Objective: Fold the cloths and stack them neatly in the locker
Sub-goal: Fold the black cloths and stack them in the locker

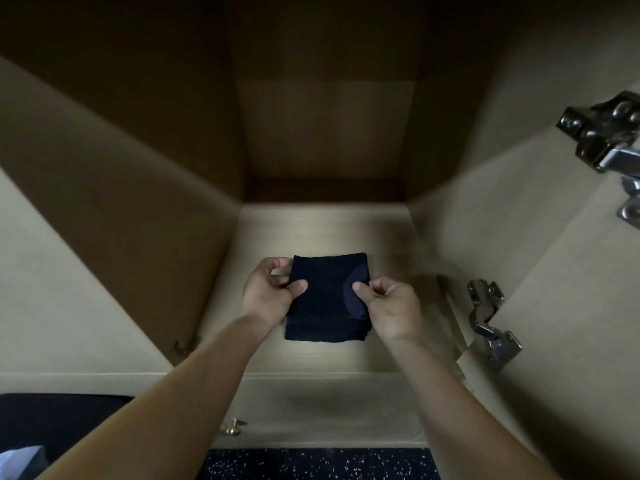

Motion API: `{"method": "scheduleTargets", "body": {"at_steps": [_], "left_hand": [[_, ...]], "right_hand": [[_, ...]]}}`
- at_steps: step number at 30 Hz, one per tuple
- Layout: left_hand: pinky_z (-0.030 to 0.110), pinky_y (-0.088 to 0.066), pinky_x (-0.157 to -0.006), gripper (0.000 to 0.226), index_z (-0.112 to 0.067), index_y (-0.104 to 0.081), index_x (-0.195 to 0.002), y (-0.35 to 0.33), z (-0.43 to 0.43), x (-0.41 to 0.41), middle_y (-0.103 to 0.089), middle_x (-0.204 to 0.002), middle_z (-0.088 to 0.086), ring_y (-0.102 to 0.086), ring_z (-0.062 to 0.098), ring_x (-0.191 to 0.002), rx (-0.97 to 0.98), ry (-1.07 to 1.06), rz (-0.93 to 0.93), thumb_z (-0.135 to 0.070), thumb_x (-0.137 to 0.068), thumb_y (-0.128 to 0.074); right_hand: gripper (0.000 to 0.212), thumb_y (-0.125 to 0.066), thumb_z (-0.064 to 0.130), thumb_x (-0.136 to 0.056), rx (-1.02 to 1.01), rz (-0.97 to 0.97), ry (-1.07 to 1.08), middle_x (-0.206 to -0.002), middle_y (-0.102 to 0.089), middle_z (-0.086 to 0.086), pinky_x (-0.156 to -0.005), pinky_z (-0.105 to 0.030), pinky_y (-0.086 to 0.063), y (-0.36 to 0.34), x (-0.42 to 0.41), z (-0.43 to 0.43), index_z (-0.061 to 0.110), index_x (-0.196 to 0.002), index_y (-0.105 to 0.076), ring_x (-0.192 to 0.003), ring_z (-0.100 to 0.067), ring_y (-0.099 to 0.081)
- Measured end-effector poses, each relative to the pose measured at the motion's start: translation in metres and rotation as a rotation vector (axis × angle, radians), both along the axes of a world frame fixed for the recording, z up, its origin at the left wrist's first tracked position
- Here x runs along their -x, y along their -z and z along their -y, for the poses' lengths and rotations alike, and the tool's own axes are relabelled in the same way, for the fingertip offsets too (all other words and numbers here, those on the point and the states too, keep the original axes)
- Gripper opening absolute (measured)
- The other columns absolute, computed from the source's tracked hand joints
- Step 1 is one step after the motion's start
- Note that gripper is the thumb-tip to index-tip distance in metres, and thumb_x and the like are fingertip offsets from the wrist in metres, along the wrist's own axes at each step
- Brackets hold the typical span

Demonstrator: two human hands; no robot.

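Observation:
A folded dark navy cloth (323,299) lies on the pale wooden shelf (325,230) inside the open locker, near its front. My left hand (268,292) grips the cloth's left edge, thumb on top and fingers curled round the side. My right hand (389,306) pinches the right edge, thumb pressing on a lighter patch of the fabric. Whether the cloth rests flat on the shelf or hovers just above it is unclear.
The locker's side walls (145,216) close in left and right, with a dark back panel (325,133). Metal hinges (491,323) sit on the open door at right, another hinge (609,133) higher up. A small brass knob (233,427) lies below the shelf. Speckled dark floor (318,465) is at the bottom.

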State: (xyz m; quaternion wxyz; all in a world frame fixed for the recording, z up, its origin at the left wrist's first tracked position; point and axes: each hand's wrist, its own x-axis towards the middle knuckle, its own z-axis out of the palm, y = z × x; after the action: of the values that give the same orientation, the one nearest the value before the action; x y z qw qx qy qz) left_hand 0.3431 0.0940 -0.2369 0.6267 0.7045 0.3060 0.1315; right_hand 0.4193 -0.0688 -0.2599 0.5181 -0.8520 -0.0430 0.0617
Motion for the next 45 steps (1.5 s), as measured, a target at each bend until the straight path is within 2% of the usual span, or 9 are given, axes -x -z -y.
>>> {"method": "scheduleTargets", "body": {"at_steps": [7,13,16,20,24,29,37,41,45], "left_hand": [[0.031,-0.058,-0.078,0.040,-0.023,-0.053,-0.114,0.004,0.003,0.001,-0.069,-0.107,0.007,-0.067,0.019,-0.096,-0.081,0.029,0.007,-0.008,-0.084,-0.074],[0.027,-0.051,-0.091,0.051,-0.016,-0.053,-0.126,-0.001,0.003,0.001,-0.059,-0.109,-0.007,-0.059,0.008,-0.099,-0.317,0.075,-0.025,-0.010,-0.082,-0.077],[0.028,-0.033,-0.111,0.049,-0.016,-0.051,-0.137,-0.005,0.006,0.003,-0.047,-0.141,0.003,-0.045,0.016,-0.129,-0.764,0.175,-0.066,-0.020,-0.091,-0.067],[0.023,0.000,-0.119,0.051,-0.017,-0.021,-0.155,0.001,0.011,0.000,-0.013,-0.163,-0.003,-0.008,0.010,-0.150,-1.168,0.554,-0.183,-0.027,-0.106,-0.033],[0.021,0.014,-0.116,0.054,-0.015,0.002,-0.155,0.019,0.005,0.004,0.009,-0.163,-0.002,0.014,0.006,-0.147,-1.167,0.686,-0.282,-0.029,-0.108,-0.018],[0.017,0.017,-0.113,0.056,-0.015,0.010,-0.154,0.033,0.000,0.004,0.017,-0.161,-0.003,0.023,0.001,-0.140,-1.158,0.706,-0.259,-0.032,-0.107,-0.017],[0.021,0.011,-0.117,0.056,-0.014,0.002,-0.156,0.012,0.001,0.021,0.008,-0.163,0.002,0.011,0.011,-0.150,-1.170,0.668,-0.305,-0.033,-0.107,-0.020],[0.024,-0.010,-0.121,0.051,-0.017,-0.022,-0.155,-0.018,0.004,0.056,-0.018,-0.162,0.002,-0.016,0.018,-0.149,-1.181,0.541,-0.233,-0.030,-0.106,-0.032],[0.034,-0.030,-0.111,0.048,-0.022,-0.037,-0.149,-0.052,0.009,0.105,-0.039,-0.153,-0.001,-0.038,0.022,-0.137,-1.244,0.426,-0.220,-0.030,-0.102,-0.043]], "right_hand": [[0.022,-0.069,0.041,-0.086,0.127,0.051,0.045,-0.090,-0.067,0.005,-0.065,-0.026,-0.046,-0.001,0.005,0.004,0.024,-0.098,-0.063,-0.082,-0.015,-0.062],[0.039,-0.055,0.026,-0.095,0.453,0.595,-0.204,-0.133,-0.054,-0.001,-0.101,-0.038,-0.041,-0.023,0.010,0.003,0.019,-0.133,-0.055,-0.124,-0.022,-0.046],[0.049,-0.034,0.034,-0.104,0.631,0.452,-0.443,-0.160,-0.019,0.004,-0.118,-0.034,-0.014,-0.022,0.007,0.000,0.022,-0.151,-0.028,-0.148,-0.012,-0.012],[0.053,-0.018,0.039,-0.105,0.749,0.377,-0.526,-0.162,-0.007,0.003,-0.117,-0.026,-0.005,-0.010,0.007,0.002,0.018,-0.154,-0.015,-0.149,-0.009,-0.001],[0.056,-0.013,0.043,-0.105,0.765,0.367,-0.526,-0.163,-0.003,0.004,-0.117,-0.025,-0.004,-0.001,0.008,0.006,0.019,-0.155,-0.008,-0.149,-0.009,0.001],[0.057,-0.012,0.044,-0.104,0.712,0.315,-0.536,-0.162,0.002,0.006,-0.117,-0.025,-0.001,0.005,0.009,0.008,0.020,-0.155,-0.004,-0.148,-0.007,0.004],[0.056,-0.019,0.042,-0.105,0.729,0.246,-0.579,-0.163,-0.007,-0.001,-0.118,-0.030,-0.005,-0.014,0.006,0.006,0.017,-0.155,-0.014,-0.149,-0.014,-0.001],[0.042,-0.040,0.038,-0.102,0.689,0.340,-0.506,-0.146,-0.047,-0.004,-0.111,-0.033,-0.029,-0.048,0.015,0.008,0.021,-0.138,-0.050,-0.140,-0.021,-0.033],[0.042,-0.055,0.039,-0.094,0.665,0.434,-0.472,-0.129,-0.062,0.001,-0.093,-0.033,-0.047,-0.088,0.058,0.010,0.027,-0.135,-0.053,-0.117,-0.022,-0.056]]}}
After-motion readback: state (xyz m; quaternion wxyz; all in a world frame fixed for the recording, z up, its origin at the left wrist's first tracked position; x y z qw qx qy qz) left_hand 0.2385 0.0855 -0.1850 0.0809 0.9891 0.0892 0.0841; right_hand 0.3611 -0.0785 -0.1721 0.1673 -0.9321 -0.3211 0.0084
